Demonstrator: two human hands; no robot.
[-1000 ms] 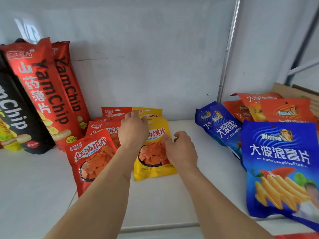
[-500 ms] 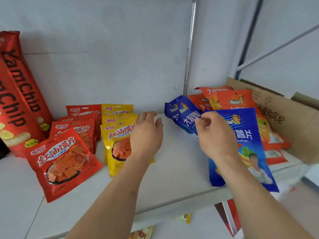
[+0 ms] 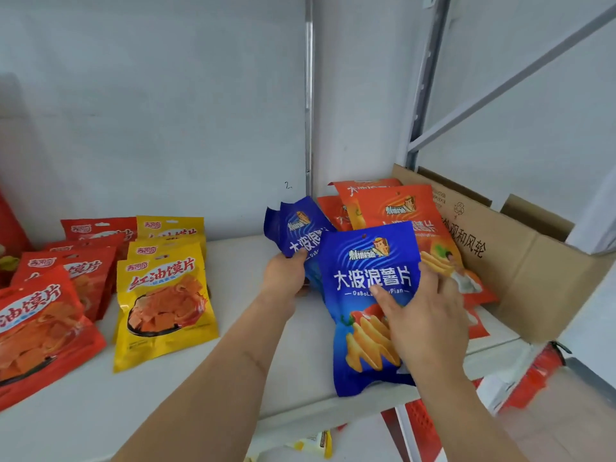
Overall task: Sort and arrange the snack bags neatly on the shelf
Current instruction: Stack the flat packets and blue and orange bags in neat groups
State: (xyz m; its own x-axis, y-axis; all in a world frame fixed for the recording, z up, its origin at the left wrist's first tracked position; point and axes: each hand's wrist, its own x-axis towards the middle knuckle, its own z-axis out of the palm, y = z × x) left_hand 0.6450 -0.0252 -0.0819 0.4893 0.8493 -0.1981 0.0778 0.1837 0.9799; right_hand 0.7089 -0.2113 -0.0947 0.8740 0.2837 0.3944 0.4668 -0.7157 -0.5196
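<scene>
A brown cardboard box sits at the shelf's right end, printed with dark characters and a recycling mark — its flaps stand open. A grey metal post runs up the white wall, with a diagonal brace further right — below, a red object, blurred.

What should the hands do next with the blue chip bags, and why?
Probably slide the front blue bag back and square it behind-to-front with the rear blue bags. The right hand lies on it, the left hand holds the rear ones, and the front bag sits tilted with its bottom past the shelf edge.
</scene>
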